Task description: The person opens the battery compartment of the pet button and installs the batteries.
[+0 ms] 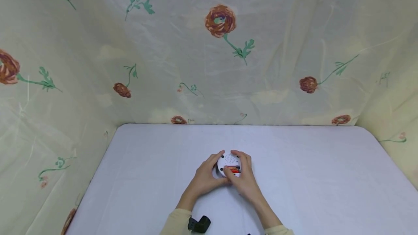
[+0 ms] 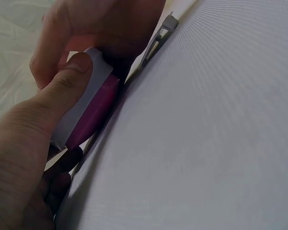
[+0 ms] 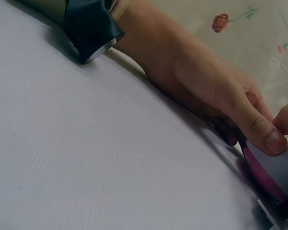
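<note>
A round white device with a battery compartment (image 1: 224, 162) lies face down between both hands, its back turned up. That back has a patch of small speaker holes and dark feet, and red-and-orange batteries (image 1: 233, 170) show in its open compartment. Around its left side my left hand (image 1: 205, 177) grips it, thumb along the near edge in the left wrist view. My right hand (image 1: 245, 178) grips the right side, its thumb at the left end of the batteries. The wrist views show a magenta underside (image 2: 93, 115) beneath the white rim. The device's far edge is partly behind fingers.
A thin grey plastic piece (image 2: 159, 38) lies on the white-covered table (image 1: 147, 162) close by the right hand. On the left wrist sits a black strapped camera (image 1: 200, 224). Flower-patterned curtains (image 1: 183, 46) hang behind the table and at both sides.
</note>
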Demonstrator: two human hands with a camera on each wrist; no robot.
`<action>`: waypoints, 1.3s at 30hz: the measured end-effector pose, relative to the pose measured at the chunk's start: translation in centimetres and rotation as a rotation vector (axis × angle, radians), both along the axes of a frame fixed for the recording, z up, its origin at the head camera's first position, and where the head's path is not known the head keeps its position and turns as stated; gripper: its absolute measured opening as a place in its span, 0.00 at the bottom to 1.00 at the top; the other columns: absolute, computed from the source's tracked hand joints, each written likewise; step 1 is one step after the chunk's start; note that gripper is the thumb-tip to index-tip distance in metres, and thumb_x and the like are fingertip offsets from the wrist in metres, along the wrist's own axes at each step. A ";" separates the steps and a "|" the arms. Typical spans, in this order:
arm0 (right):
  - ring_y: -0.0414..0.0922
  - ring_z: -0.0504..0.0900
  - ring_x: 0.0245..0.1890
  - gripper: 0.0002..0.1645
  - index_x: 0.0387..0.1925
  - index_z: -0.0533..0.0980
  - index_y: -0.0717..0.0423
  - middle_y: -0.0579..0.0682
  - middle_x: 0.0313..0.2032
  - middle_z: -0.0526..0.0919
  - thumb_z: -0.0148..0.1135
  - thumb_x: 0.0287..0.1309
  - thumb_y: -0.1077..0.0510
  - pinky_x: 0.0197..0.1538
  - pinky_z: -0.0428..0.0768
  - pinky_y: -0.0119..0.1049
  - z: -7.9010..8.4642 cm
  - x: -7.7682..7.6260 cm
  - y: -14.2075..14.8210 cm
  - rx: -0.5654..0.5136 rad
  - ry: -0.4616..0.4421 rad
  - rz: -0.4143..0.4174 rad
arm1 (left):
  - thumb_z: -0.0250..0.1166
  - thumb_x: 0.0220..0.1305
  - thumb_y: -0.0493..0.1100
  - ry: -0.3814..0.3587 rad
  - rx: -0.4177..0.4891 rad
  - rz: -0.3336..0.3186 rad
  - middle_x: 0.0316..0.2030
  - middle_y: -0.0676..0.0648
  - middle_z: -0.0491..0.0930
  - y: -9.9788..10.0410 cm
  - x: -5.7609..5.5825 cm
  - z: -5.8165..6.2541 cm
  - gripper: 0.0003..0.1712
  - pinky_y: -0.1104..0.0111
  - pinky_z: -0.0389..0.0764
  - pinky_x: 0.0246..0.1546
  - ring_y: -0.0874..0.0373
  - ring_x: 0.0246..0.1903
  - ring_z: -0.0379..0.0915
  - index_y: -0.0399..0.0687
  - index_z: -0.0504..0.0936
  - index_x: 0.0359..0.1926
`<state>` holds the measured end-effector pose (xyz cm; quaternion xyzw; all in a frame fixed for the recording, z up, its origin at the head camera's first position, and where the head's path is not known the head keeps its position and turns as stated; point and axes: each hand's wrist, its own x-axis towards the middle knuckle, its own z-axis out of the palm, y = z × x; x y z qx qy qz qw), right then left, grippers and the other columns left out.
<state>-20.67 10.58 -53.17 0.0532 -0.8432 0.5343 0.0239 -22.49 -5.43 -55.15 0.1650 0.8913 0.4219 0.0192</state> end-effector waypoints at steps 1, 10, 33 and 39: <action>0.52 0.59 0.65 0.37 0.65 0.61 0.47 0.55 0.65 0.55 0.65 0.56 0.57 0.67 0.58 0.54 0.0 0.0 0.0 0.003 0.002 0.007 | 0.72 0.45 0.64 0.001 0.002 -0.002 0.64 0.55 0.68 0.0 0.0 0.0 0.53 0.53 0.71 0.58 0.54 0.60 0.68 0.65 0.58 0.71; 0.53 0.59 0.65 0.36 0.63 0.62 0.49 0.57 0.64 0.56 0.65 0.54 0.59 0.67 0.57 0.53 -0.1 0.0 0.1 -0.013 0.028 0.012 | 0.72 0.45 0.64 0.012 0.010 -0.008 0.63 0.55 0.69 -0.1 -0.1 -0.2 0.53 0.55 0.71 0.60 0.55 0.61 0.67 0.64 0.58 0.71; 0.52 0.59 0.65 0.34 0.62 0.64 0.48 0.55 0.64 0.55 0.65 0.55 0.59 0.66 0.57 0.54 -0.3 0.3 0.0 -0.026 0.050 0.033 | 0.71 0.44 0.66 0.000 0.012 -0.005 0.64 0.55 0.68 -0.1 0.0 -0.3 0.53 0.53 0.71 0.59 0.55 0.61 0.67 0.66 0.58 0.71; 0.52 0.59 0.65 0.34 0.62 0.64 0.47 0.54 0.64 0.55 0.64 0.55 0.60 0.66 0.58 0.53 -0.1 0.3 0.0 -0.019 0.050 0.029 | 0.72 0.45 0.65 0.002 0.016 -0.004 0.63 0.55 0.69 -0.1 -0.1 -0.2 0.53 0.54 0.71 0.60 0.55 0.61 0.67 0.66 0.58 0.71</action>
